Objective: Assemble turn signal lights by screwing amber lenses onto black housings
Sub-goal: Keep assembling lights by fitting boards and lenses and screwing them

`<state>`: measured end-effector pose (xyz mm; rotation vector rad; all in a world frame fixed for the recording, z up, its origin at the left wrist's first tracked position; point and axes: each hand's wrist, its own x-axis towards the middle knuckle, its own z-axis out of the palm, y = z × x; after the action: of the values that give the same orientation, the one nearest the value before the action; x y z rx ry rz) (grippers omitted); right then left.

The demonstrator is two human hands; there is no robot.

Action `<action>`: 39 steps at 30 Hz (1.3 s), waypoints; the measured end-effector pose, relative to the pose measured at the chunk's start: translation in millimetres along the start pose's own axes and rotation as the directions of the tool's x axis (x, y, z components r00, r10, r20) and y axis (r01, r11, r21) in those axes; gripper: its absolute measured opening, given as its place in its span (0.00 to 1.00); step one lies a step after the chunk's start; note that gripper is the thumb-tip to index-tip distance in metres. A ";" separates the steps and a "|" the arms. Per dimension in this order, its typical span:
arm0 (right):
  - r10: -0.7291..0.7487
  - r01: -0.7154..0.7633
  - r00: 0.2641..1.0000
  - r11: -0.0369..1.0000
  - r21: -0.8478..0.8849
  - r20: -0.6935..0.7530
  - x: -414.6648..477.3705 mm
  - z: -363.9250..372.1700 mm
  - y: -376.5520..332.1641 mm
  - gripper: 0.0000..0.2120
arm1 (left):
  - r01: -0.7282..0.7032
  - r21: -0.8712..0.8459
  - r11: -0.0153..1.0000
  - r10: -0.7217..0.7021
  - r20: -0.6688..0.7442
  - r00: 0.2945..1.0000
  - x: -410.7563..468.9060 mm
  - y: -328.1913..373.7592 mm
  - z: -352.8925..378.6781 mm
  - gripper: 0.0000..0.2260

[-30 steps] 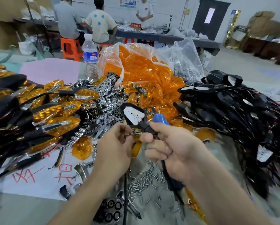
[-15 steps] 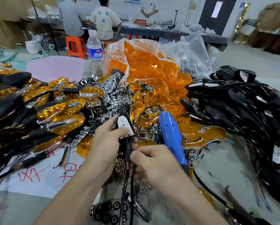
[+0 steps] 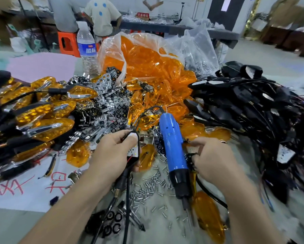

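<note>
The left hand (image 3: pixel 116 152) grips a black housing (image 3: pixel 134 150), near centre on the worktop (image 3: pixel 15 226). The right hand (image 3: pixel 212 161) curls among parts just right of the blue screwdriver (image 3: pixel 174 148); whether it holds anything I cannot tell. The housing's wire (image 3: pixel 128 199) trails through loose screws (image 3: pixel 147 187), so a tug could snag and scatter them. Amber lenses (image 3: pixel 147 67) sit bagged at the far side.

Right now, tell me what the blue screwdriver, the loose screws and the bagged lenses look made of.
Blue screwdriver: likely moulded plastic, smooth semi-gloss shell with soft highlights, black collar. Loose screws: metal, probably plated steel; bright silvery glints. Bagged lenses: translucent orange plastic, glossy; light passes through and edges overlap visibly.
</note>
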<state>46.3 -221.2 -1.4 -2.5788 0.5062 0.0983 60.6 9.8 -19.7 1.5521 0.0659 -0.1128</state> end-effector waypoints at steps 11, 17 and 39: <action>-0.171 0.395 0.745 0.893 0.218 -0.645 -27.0 5.0 -19.3 0.09 | -0.122 0.141 0.982 0.132 -0.058 0.990 -4.6 -1.3 5.0 0.11; -0.464 0.639 0.724 0.729 0.244 -0.510 -63.9 51.9 -64.8 0.06 | -0.236 0.261 0.936 0.284 -0.161 0.945 -2.4 -3.7 10.9 0.11; -0.425 0.266 0.898 0.324 0.908 -0.112 -54.0 35.9 -57.9 0.13 | -0.198 0.074 0.977 0.207 -0.158 0.965 -7.5 -0.2 7.9 0.08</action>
<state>18.6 -138.9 3.2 -1.4674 -0.1106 -0.1226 52.9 2.1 -19.0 1.6140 0.0346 0.1780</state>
